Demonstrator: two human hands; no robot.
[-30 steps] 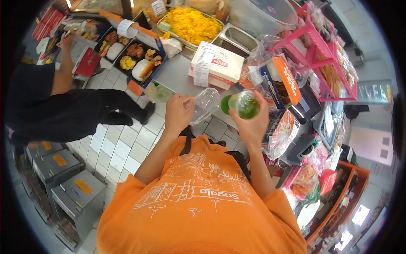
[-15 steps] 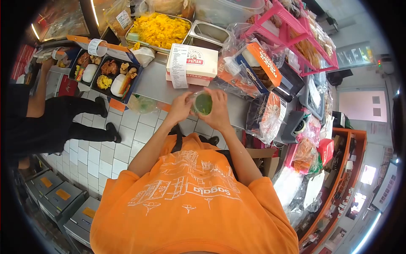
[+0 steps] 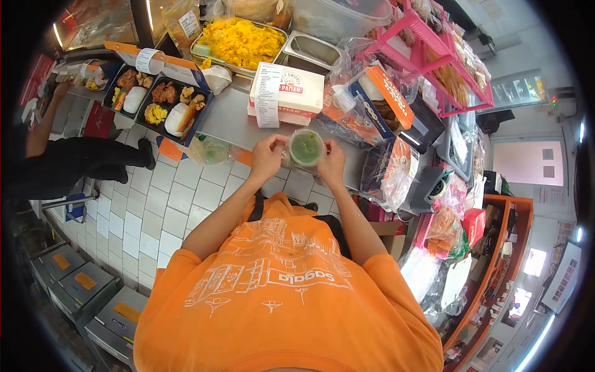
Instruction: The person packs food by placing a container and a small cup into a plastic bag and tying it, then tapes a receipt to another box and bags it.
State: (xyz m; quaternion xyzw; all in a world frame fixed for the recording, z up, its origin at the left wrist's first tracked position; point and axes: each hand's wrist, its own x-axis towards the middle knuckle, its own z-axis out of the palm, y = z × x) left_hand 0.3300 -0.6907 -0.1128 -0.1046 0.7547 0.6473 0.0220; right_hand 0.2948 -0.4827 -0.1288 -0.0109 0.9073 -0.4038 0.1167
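Note:
A round clear plastic cup (image 3: pixel 307 147) with green contents is held up between my two hands, just in front of the counter edge. My left hand (image 3: pixel 266 159) pinches at its left side, fingers closed near the rim. On the opposite side my right hand (image 3: pixel 333 163) grips it with fingers and thumb. Some clear plastic shows about the cup; I cannot make out whether it is a bag. Behind the cup lies a white and red box (image 3: pixel 288 93) with a printed receipt (image 3: pixel 268 93) on top.
Left on the counter stand open meal boxes (image 3: pixel 162 108) with food and a clear bag (image 3: pixel 211 150) with something green. A yellow-filled tray (image 3: pixel 242 44) and a metal pan (image 3: pixel 312 48) sit behind. Orange-blue boxes (image 3: pixel 387 99) lie right. A co-worker's dark-clothed leg (image 3: pixel 93 158) is at left.
The cup has tilted so its round top faces me more, and my hands have spread to its sides. The co-worker at left has shifted further toward the left edge.

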